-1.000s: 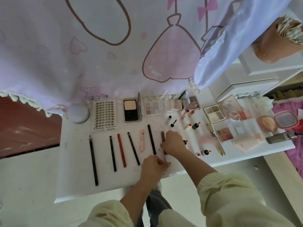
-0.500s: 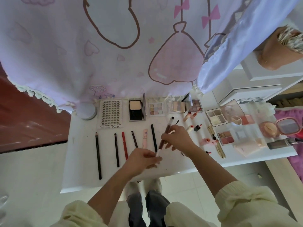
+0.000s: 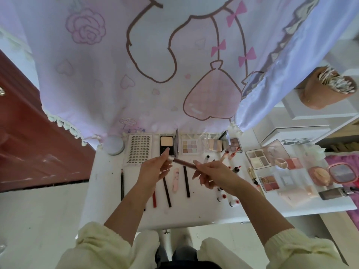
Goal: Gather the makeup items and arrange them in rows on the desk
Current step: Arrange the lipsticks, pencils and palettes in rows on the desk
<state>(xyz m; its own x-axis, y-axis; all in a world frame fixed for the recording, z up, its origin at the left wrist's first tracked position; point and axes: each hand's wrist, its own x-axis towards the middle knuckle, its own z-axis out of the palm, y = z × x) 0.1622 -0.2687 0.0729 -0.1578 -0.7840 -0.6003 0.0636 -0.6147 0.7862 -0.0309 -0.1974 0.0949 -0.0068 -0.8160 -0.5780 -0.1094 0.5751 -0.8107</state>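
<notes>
Above the white desk (image 3: 108, 202) both hands hold a brown makeup pencil (image 3: 183, 163) level in the air. My left hand (image 3: 155, 167) pinches its pale left end and my right hand (image 3: 211, 173) grips its right end. Under them lies a row of pencils: a black one (image 3: 122, 181), a red one (image 3: 154, 199), a dark one (image 3: 167, 191), a pink tube (image 3: 175, 179) and another dark pencil (image 3: 186, 181). Palettes line the back edge, among them a powder compact (image 3: 167, 145) and an eyeshadow palette (image 3: 190, 146).
A lash tray (image 3: 139, 148) and a white round jar (image 3: 114, 145) sit at the back left. Small bottles (image 3: 233, 201), blush palettes (image 3: 269, 183), a pink compact (image 3: 330, 174) and a brown tube (image 3: 337, 193) crowd the right side. A lilac printed curtain (image 3: 136, 65) hangs behind the desk.
The brown pencil has been lifted off the desk and turned from near upright to level; both hands rose with it and the view tilted upward.
</notes>
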